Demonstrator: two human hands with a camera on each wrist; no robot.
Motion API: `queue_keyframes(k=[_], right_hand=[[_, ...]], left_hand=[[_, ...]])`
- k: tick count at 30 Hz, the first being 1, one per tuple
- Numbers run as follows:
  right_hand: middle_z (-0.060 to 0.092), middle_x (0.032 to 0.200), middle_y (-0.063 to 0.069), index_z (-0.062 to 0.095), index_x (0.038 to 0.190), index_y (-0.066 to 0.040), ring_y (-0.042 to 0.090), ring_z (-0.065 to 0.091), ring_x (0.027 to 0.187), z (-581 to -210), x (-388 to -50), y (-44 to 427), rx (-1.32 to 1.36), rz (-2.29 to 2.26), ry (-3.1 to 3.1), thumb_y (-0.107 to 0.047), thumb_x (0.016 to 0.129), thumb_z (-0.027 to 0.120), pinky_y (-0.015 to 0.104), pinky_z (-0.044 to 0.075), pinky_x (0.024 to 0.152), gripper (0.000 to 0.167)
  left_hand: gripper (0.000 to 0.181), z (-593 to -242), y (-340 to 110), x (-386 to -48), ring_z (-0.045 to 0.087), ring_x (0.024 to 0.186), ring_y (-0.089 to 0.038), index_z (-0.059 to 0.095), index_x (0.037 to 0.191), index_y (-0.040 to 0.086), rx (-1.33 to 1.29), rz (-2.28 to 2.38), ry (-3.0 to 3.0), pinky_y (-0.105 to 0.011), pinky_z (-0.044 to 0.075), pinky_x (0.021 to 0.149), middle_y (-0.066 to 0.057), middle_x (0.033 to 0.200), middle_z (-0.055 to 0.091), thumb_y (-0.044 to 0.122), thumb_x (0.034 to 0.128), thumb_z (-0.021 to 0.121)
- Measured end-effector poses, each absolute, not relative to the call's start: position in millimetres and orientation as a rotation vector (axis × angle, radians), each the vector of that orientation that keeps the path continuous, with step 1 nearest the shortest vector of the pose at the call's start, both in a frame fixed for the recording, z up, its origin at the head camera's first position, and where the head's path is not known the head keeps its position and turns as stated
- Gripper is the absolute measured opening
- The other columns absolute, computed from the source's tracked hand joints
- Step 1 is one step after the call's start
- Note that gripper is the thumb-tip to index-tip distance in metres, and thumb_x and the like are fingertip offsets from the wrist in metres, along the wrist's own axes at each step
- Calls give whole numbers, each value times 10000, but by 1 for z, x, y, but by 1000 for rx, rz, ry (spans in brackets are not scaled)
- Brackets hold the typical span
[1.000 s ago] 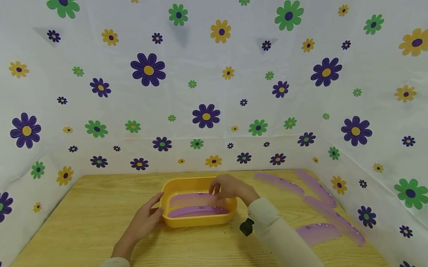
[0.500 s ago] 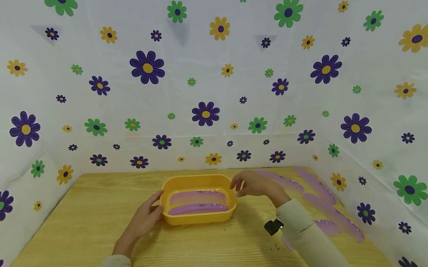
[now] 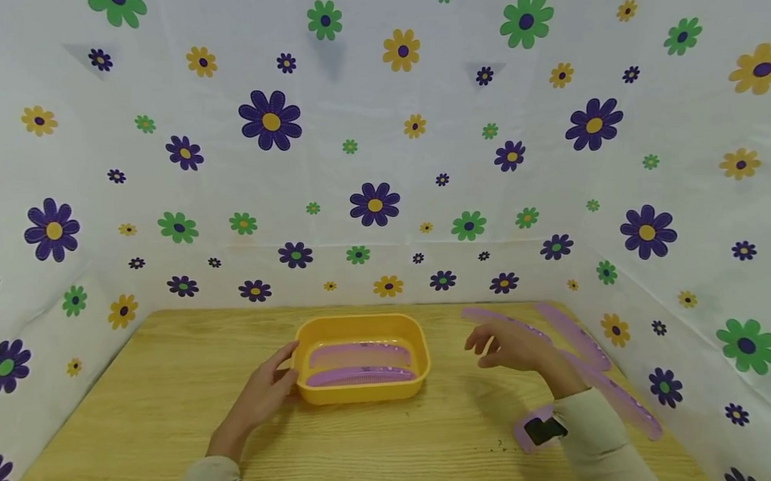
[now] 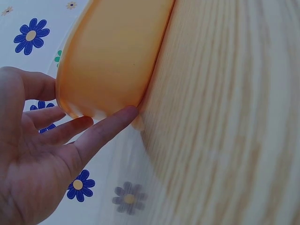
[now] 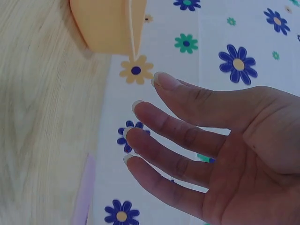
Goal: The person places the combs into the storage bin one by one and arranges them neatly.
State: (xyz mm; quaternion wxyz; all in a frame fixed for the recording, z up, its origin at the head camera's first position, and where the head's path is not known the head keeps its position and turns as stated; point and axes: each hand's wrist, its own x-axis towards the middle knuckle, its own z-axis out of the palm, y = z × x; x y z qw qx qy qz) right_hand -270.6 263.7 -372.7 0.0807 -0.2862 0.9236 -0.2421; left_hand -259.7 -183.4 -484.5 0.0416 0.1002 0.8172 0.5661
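Observation:
The yellow tray (image 3: pixel 366 394) stands mid-table with two purple combs, one (image 3: pixel 359 354) behind the other (image 3: pixel 360 376). My left hand (image 3: pixel 261 395) touches the tray's left end; in the left wrist view the fingers of that hand (image 4: pixel 51 140) rest along the tray's outer wall (image 4: pixel 117 56), thumb and fingers spread. To the right of the tray, my right hand (image 3: pixel 516 348) is above the table, holding nothing. The right wrist view shows that hand (image 5: pixel 211 140) with relaxed, slightly bent fingers, apart from the tray (image 5: pixel 105 28).
Several purple combs lie on the right of the wooden table (image 3: pixel 173 407): one (image 3: pixel 573 336) at the back, one (image 3: pixel 625 399) near the right edge, one (image 3: pixel 526 435) partly under the right wrist. A flowered white cloth (image 3: pixel 330 164) surrounds the table's back and sides.
My right hand has come out of the tray and moved right, over the table beside the loose combs. The left hand stays at the tray's left end, and both combs remain inside.

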Motion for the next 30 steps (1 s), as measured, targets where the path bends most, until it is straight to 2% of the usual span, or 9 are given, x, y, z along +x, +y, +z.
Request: queue_keyframes(k=[5,9,19,26,30], right_hand=[[723,1056,146,714,1121,5,337,702,930,-379,-257,290,-920,-773,2754,-7,910,731,305,618,770,212],[715,1058,180,705,1132,26,351,690,929,-387,-248,312,-851,-820,2738,2,902,734,308,613,772,234],[710,1046,196,690,1133,75,144,660,892,-399,-237,359,-720,-850,2771,20,858,764,327,618,763,290],[705,1030,222,692,1108,93,313,677,911,-402,-233,375,-593,-877,2738,68,817,759,293,604,749,300],[716,1019,207,702,1090,88,313,671,907,-405,-233,380,-542,-859,2735,67,807,767,289,596,734,291]], left_hand=[[590,-482,-183,-260,547,1362,-475,267,1630,66,303,1729,2501,-426,650,876,-276,1665,274,101,1080,478],[591,-481,-183,-260,548,1360,-477,264,1632,68,302,1727,2501,-429,649,879,-276,1665,273,98,1080,474],[582,-484,-181,-262,564,1350,-455,272,1635,97,263,1718,2523,-383,650,879,-241,1665,300,100,1084,459],[579,-485,-181,-260,552,1361,-464,270,1633,80,261,1703,2531,-377,648,886,-251,1659,304,94,1085,455],[577,-484,-182,-260,563,1351,-456,277,1630,78,265,1711,2527,-376,648,885,-248,1656,311,91,1083,461]])
